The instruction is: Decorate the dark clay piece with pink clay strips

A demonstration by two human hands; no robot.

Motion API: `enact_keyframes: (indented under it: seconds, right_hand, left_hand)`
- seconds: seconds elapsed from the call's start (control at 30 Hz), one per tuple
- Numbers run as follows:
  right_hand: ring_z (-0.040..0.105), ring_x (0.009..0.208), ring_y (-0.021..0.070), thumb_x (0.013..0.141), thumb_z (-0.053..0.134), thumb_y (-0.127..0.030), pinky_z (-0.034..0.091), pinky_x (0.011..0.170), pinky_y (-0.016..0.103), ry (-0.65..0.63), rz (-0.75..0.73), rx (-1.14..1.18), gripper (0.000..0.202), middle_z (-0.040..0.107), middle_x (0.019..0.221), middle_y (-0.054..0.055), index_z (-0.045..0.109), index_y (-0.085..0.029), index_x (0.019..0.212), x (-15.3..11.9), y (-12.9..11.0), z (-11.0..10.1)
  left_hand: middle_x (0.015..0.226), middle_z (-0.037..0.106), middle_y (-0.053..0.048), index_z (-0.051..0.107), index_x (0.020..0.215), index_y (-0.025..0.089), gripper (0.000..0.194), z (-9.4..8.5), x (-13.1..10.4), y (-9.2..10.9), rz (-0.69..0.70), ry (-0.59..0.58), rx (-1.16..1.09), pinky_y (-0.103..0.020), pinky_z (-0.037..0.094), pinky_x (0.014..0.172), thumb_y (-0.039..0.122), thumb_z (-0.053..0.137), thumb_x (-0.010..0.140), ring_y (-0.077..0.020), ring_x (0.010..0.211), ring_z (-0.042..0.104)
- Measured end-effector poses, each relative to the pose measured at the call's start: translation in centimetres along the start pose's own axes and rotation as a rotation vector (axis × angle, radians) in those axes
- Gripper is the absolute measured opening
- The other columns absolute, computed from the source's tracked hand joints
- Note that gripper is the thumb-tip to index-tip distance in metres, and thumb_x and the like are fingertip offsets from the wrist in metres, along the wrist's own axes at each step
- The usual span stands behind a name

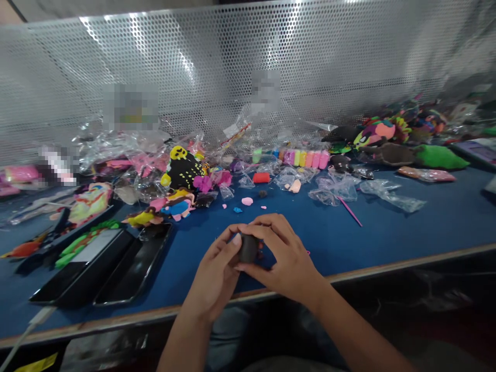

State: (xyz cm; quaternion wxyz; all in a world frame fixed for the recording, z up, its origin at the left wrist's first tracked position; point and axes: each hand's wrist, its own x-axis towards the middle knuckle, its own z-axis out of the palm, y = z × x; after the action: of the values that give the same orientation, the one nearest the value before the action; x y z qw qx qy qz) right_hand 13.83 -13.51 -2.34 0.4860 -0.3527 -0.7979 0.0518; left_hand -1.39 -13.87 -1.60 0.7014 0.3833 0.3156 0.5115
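Observation:
A dark grey lump of clay (248, 248) is between my two hands, just above the front edge of the blue table (349, 248). My left hand (219, 268) cups the lump from the left, its thumb on the near side. From the right, my right hand (289, 258) curls its fingers and thumb round the same lump. Something small and reddish-brown shows behind the lump, too hidden to make out. Beyond the hands lie a pink clay piece (247, 201), a small blue piece (237, 210) and a dark bit (262, 194).
Phones (134, 266) lie at the left beside colourful clay figures. A black figure with yellow spots (184, 170), a red block (261, 177), coloured clay sticks (306, 158) and plastic bags line the back. A purple stick (350, 211) lies right. A perforated metal panel (240, 62) stands behind.

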Motion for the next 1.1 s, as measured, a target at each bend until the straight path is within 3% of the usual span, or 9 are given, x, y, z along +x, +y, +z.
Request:
enact_keyframes:
  seconds: [0.2,0.37,0.47,0.57,0.7,0.8,0.9,1.0,1.1]
  right_hand:
    - [0.055,0.104,0.0221,0.084,0.069,-0.035,0.051,0.089,0.038,0.021,0.0,-0.002,0.042,0.059,0.11,0.008,0.057,-0.023,0.122,0.1,0.2,0.3]
    - [0.053,0.111,0.0252,0.082,0.067,-0.05,0.049,0.093,0.04,0.028,0.015,-0.029,0.059,0.057,0.119,0.012,0.05,-0.02,0.131,-0.2,0.3,-0.9]
    - [0.058,0.101,0.0229,0.091,0.054,-0.048,0.051,0.085,0.037,0.007,0.13,-0.071,0.04,0.061,0.108,0.01,0.055,-0.02,0.12,-0.9,1.2,-2.5]
    - [0.059,0.087,0.023,0.093,0.051,-0.047,0.049,0.075,0.037,-0.069,0.311,-0.31,0.031,0.062,0.093,0.007,0.059,-0.02,0.107,-1.9,2.7,-3.3]
    - [0.056,0.084,0.0253,0.09,0.059,-0.041,0.046,0.074,0.04,-0.235,0.351,-0.552,0.021,0.061,0.089,0.008,0.062,-0.02,0.09,-2.7,3.9,-3.0]
    - [0.055,0.08,0.0233,0.092,0.058,-0.031,0.044,0.071,0.037,-0.333,0.377,-0.531,0.014,0.061,0.086,0.006,0.059,-0.02,0.083,-2.6,3.8,-2.7]
    - [0.055,0.08,0.0222,0.092,0.056,-0.026,0.043,0.071,0.036,-0.386,0.38,-0.501,0.013,0.061,0.085,0.005,0.057,-0.019,0.082,-2.4,3.8,-2.7]
    - [0.056,0.08,0.0217,0.093,0.055,-0.025,0.042,0.072,0.036,-0.386,0.332,-0.48,0.013,0.061,0.084,0.005,0.055,-0.019,0.082,-2.4,4.0,-2.7]
    - [0.057,0.079,0.0214,0.094,0.052,-0.023,0.041,0.07,0.035,-0.344,0.31,-0.475,0.014,0.062,0.083,0.004,0.053,-0.02,0.081,-2.6,4.2,-2.8]
  left_hand:
    - [0.089,0.068,-0.005,0.068,0.1,0.016,0.025,-0.2,-0.1,-0.1,-0.017,0.012,-0.028,-0.026,0.05,0.073,0.035,0.066,0.084,-0.0166,0.083,0.064]
    - [0.082,0.069,-0.006,0.07,0.103,0.015,0.029,-0.5,-0.1,0.3,-0.105,0.073,-0.106,-0.026,0.051,0.066,0.035,0.066,0.083,-0.0163,0.072,0.064]
    - [0.078,0.069,-0.006,0.07,0.1,0.014,0.026,-0.3,-0.1,0.6,-0.126,0.097,-0.178,-0.028,0.052,0.072,0.034,0.061,0.086,-0.0144,0.069,0.064]
    - [0.079,0.068,-0.006,0.069,0.101,0.015,0.026,-0.1,-0.2,0.5,-0.097,0.075,-0.144,-0.029,0.052,0.075,0.035,0.06,0.087,-0.0141,0.069,0.063]
    - [0.091,0.069,-0.006,0.068,0.104,0.021,0.027,-0.3,-0.3,0.5,0.083,0.109,0.252,-0.03,0.05,0.078,0.037,0.066,0.082,-0.0173,0.079,0.063]
    - [0.102,0.069,-0.005,0.071,0.104,0.026,0.027,-1.1,-0.2,0.5,0.289,0.196,0.804,-0.033,0.045,0.088,0.034,0.071,0.078,-0.0219,0.094,0.06]
    - [0.103,0.07,-0.005,0.071,0.107,0.031,0.03,-1.9,-0.1,0.4,0.348,0.151,1.177,-0.038,0.042,0.091,0.034,0.07,0.078,-0.0255,0.096,0.059]
    - [0.106,0.07,-0.004,0.068,0.117,0.034,0.039,-2.3,0.0,0.0,0.333,0.094,1.325,-0.041,0.041,0.092,0.032,0.069,0.078,-0.0269,0.097,0.059]
    - [0.11,0.07,-0.004,0.065,0.12,0.032,0.045,-2.4,0.0,-0.1,0.338,0.109,1.291,-0.041,0.04,0.093,0.031,0.071,0.076,-0.027,0.099,0.059]
